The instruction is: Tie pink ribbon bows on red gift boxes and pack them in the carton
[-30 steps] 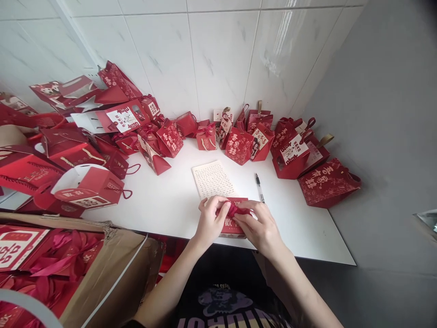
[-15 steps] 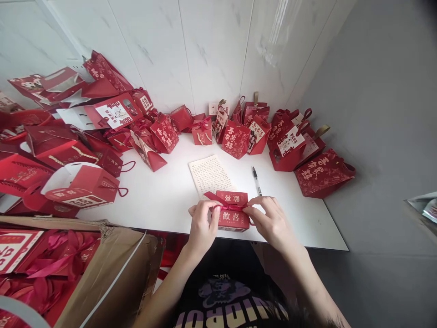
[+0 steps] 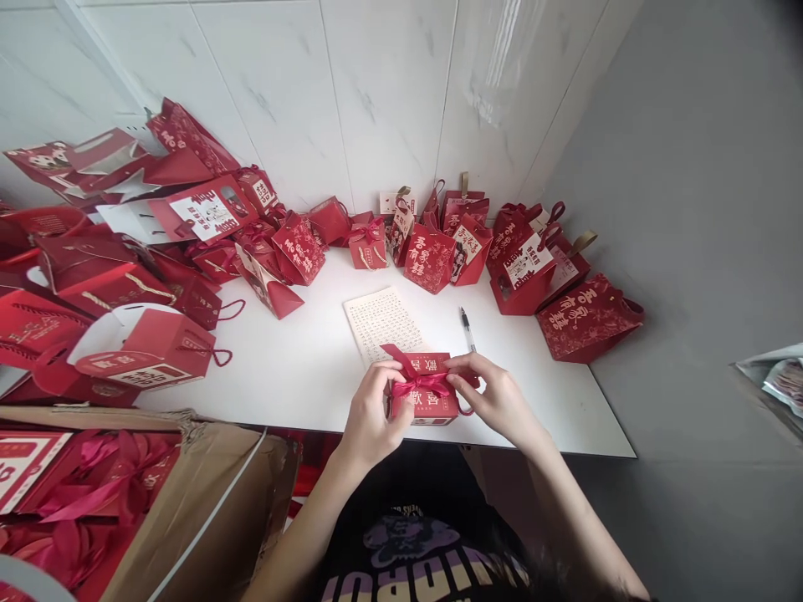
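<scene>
A small red gift box [image 3: 439, 408] with pale lettering rests near the front edge of the white table. Across its top runs a dark pink ribbon [image 3: 419, 383], tied in a bow with one tail pointing up and left. My left hand [image 3: 375, 411] is closed at the box's left side, fingers and thumb around the left part of the bow. On the other side, my right hand [image 3: 495, 395] pinches the ribbon's right part between thumb and fingers. Just beyond the box lie a handwritten sheet of paper [image 3: 384, 322] and a black-capped pen [image 3: 467, 329].
Several red gift boxes [image 3: 430, 257] line the back of the table [image 3: 269, 359] by the tiled wall. More are piled at the left [image 3: 150, 343]. A cardboard carton [image 3: 207, 493] of ribboned red boxes stands at lower left. A grey wall [image 3: 690, 251] bounds the right.
The bow now has fuller loops and its left tail stands higher. My left fingers have shifted around the bow's left side; my right hand stays at its right. The view has shifted slightly.
</scene>
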`<state>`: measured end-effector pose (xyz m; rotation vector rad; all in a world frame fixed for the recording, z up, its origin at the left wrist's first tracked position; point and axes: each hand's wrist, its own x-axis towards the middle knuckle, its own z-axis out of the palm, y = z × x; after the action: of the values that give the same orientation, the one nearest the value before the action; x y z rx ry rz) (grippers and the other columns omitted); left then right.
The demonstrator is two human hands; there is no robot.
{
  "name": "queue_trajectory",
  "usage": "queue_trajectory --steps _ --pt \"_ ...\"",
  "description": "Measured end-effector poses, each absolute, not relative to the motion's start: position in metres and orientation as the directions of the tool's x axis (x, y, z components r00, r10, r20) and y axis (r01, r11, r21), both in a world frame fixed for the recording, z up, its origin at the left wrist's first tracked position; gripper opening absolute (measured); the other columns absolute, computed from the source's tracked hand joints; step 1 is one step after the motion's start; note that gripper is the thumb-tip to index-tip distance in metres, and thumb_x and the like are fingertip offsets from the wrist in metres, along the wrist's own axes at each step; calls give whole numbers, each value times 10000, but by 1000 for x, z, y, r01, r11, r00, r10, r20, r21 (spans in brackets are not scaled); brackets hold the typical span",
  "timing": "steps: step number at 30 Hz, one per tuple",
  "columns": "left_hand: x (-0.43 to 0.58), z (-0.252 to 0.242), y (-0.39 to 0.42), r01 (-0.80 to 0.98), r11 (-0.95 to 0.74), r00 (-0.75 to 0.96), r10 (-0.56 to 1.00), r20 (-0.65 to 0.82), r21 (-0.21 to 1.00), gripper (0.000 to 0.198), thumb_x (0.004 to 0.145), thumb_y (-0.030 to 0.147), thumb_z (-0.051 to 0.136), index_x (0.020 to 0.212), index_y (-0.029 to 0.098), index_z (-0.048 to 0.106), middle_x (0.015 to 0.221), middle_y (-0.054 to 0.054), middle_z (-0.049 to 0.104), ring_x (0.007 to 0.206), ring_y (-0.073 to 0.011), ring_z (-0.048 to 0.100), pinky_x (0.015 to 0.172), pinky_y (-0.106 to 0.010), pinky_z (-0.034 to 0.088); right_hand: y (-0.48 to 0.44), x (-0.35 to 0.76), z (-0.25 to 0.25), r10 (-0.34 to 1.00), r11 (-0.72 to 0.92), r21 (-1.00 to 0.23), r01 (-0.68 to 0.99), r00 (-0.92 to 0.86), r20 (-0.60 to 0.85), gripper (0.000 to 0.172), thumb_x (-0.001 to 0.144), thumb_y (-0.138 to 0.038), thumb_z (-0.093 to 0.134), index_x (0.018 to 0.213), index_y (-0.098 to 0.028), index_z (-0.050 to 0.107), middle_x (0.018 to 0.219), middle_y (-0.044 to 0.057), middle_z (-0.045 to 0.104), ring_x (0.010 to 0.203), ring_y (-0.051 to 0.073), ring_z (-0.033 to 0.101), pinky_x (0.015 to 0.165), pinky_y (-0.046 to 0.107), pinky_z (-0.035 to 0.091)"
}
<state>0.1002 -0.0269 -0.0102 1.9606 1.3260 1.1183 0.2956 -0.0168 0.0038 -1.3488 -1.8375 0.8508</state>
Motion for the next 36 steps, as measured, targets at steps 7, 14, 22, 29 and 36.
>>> queue_trajectory --steps 7,14,22,29,36 --pt "108 -11 -23 562 -378 160 923 351 736 186 843 277 519 690 188 462 898 -35 550 852 -155 550 739 -289 454 14 308 21 905 191 -852 488 -423 -40 137 807 -318 557 878 -213 611 881 15 656 719 134 587 662 283 474" --pt "109 -14 -22 561 -391 146 915 377 730 97 809 207 558 743 192 488 860 -21 551 824 -150 541 725 -284 456 68 304 25 787 159 -934 319 -612 -75 197 740 -289 610 902 -178 593 818 8 630 756 131 598 704 283 489" --pt "110 -15 -23 572 -422 169 900 402 704 33 815 190 546 839 200 526 876 -25 550 852 -157 542 744 -288 467 91 283 0 915 368 -723 585 -367 169 242 805 -384 547 855 -175 657 966 89 633 972 214 566 881 382 419" --pt "110 -13 -23 573 -394 161 914 373 719 16 815 210 548 827 207 558 854 -19 530 795 -146 544 712 -284 480 74 262 11 765 354 -824 443 -644 -17 242 760 -427 605 760 -192 662 790 19 669 739 155 616 691 269 457" --pt "109 -16 -22 578 -359 167 931 324 733 24 819 222 542 808 207 556 791 -6 553 739 -141 527 675 -275 465 75 254 5 866 321 -819 476 -497 51 192 799 -356 556 750 -180 616 756 9 656 673 132 594 672 262 442"
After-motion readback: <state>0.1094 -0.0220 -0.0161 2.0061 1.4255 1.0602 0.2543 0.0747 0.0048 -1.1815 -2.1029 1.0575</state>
